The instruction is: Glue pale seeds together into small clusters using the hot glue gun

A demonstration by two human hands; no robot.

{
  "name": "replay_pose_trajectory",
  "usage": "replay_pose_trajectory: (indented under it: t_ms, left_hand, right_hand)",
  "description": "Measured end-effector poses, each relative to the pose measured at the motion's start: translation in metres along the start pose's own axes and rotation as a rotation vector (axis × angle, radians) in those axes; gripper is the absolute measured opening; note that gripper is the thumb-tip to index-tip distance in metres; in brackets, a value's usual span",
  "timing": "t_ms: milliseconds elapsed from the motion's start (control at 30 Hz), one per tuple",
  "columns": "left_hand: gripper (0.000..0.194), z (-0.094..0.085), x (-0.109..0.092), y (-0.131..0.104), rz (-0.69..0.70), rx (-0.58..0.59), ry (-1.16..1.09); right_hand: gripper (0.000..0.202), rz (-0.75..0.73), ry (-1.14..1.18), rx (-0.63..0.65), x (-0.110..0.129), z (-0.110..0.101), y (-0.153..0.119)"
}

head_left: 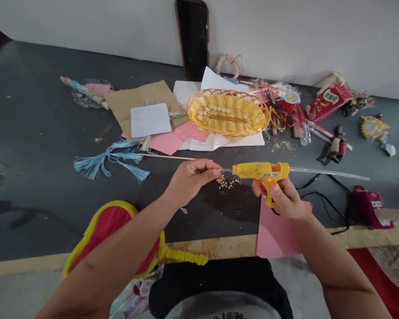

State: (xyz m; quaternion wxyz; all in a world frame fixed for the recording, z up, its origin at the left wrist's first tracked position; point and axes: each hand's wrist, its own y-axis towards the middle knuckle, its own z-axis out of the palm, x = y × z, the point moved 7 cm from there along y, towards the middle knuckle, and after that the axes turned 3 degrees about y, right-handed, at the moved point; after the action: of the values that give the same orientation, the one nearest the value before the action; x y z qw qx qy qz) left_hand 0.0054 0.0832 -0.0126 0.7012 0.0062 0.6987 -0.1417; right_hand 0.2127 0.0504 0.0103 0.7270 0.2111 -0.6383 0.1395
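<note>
My right hand (pixel 284 197) is wrapped round the handle of a yellow glue gun (pixel 256 170), with a clear glue stick (pixel 332 172) sticking out of its back. The gun's nozzle points left, at the fingertips of my left hand (pixel 197 177). Those fingers pinch a thin wooden stick (pixel 171 156) that runs out to the left toward a blue tassel (pixel 98 164). The end of the stick at the nozzle is too small to make out. Small beige pieces (pixel 226 182) lie on the dark table just below the nozzle.
A yellow wicker basket (pixel 229 119) sits on papers behind my hands. A phone (pixel 193 40) leans on the wall. Scissors, a red box (pixel 329 101) and plastic wrappers are at the back right. A red and yellow fan (pixel 111 221) is near my left forearm; pink paper (pixel 277 235) lies below my right hand.
</note>
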Motion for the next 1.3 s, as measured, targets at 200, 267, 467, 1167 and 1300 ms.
replay_pose_trajectory:
  t_ms: [200, 267, 467, 1167, 1300]
  left_hand:
    - [0.02, -0.0006, 0.0013, -0.0006, -0.006, -0.009, -0.009]
    - [0.02, -0.0005, 0.0021, -0.0005, -0.004, -0.012, -0.015]
    - [0.021, -0.0024, 0.0018, -0.0006, 0.003, -0.034, 0.012]
    - [0.026, -0.0025, -0.0019, -0.0017, 0.005, -0.041, 0.076]
    - [0.027, -0.0019, -0.0017, -0.0016, -0.001, -0.041, 0.074]
  right_hand:
    - [0.028, 0.012, -0.017, -0.004, 0.0005, 0.0006, 0.0001]
    - [0.025, 0.013, -0.003, -0.01, 0.0002, 0.0002, 0.0001]
    - [0.024, 0.024, -0.007, -0.009, -0.0017, -0.0017, -0.0008]
    - [0.025, 0.055, -0.042, -0.019, -0.0016, -0.0034, -0.0013]
    - [0.026, 0.022, -0.062, -0.03, -0.0001, -0.0042, -0.0007]
